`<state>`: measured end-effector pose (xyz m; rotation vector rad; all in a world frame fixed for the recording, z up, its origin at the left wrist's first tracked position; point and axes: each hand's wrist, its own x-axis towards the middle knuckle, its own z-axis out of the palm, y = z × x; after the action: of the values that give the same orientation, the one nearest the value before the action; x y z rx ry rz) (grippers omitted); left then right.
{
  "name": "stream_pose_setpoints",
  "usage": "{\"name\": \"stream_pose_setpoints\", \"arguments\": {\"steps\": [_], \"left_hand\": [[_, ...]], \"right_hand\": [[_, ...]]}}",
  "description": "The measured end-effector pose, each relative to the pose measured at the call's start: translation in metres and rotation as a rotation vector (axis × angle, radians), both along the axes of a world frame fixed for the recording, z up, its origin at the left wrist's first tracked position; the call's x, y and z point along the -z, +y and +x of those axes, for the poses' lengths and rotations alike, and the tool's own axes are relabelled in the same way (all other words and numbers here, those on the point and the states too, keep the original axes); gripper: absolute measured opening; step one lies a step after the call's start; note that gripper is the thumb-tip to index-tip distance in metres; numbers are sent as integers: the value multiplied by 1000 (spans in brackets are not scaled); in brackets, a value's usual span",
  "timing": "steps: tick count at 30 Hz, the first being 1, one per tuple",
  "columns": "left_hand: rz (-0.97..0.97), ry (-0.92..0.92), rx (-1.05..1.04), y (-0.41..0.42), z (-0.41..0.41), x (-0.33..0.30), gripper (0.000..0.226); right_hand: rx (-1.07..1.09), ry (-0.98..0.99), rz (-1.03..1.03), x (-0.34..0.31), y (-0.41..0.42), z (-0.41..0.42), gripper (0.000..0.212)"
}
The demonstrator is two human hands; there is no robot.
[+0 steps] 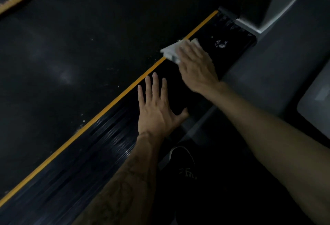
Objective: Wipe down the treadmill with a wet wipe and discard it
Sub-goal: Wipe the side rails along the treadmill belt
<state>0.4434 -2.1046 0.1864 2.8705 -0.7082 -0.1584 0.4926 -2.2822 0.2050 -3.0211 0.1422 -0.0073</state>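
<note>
Biggest risk I can see here: the wet wipe (171,51) is only pinned under flat fingers, not pinched, so a fast pass along the side rail (114,135) could let it bunch up or slide out from under the right hand (195,65). It's already straddling the yellow stripe (100,115), with one corner hanging over onto the belt (89,46), so if it snags on that edge it'll probably fold over and just smear stuff around. There are pale smudges (221,44) just ahead of the wipe near the front of the rail, and a wipe that's crumpled may skip right over them.

Other thing: the left hand (157,110) is planted flat on the rail, fingers spread and straight, holding nothing, looks like it's bracing. If that rail is damp, a slip there seems possible, since the person seems to be leaning in.

The wipe itself is white, folded into a rough pad, lying on the rail near the front end, beside the grey upright base (250,26). The right hand's fingers lie fairly straight on top, pressing it down. The footage is dark and a bit blurry, so I can't say how dirty the wipe has got.
</note>
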Motion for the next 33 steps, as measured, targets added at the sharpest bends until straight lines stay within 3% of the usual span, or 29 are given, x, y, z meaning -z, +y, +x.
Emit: {"name": "stream_pose_setpoints", "arguments": {"steps": [3,9,14,19,23,25,29,31,33], "left_hand": [[-28,-4,-3,0,0,0,113],[3,1,4,0,1,0,113],[-18,-1,6,-1,1,2,113],[32,16,16,-1,1,-2,109],[5,19,11,-3,1,-2,105],[-20,15,-1,-3,0,-3,101],[-105,-30,-64,-10,2,2,81],[-153,-65,-116,-21,7,4,72],[-171,-64,-122,-34,11,3,68]], "right_hand": [[-201,-33,5,16,-3,-26,62],[17,-38,-13,6,-11,-4,72],[-196,-98,28,19,-2,-33,57],[72,-106,23,9,-16,-13,67],[-142,-183,8,26,0,-39,53],[-139,-160,-5,21,-25,-30,56],[88,-122,20,10,-37,-15,66],[28,-247,64,19,-17,-30,59],[-116,-254,68,29,-15,-47,54]]}}
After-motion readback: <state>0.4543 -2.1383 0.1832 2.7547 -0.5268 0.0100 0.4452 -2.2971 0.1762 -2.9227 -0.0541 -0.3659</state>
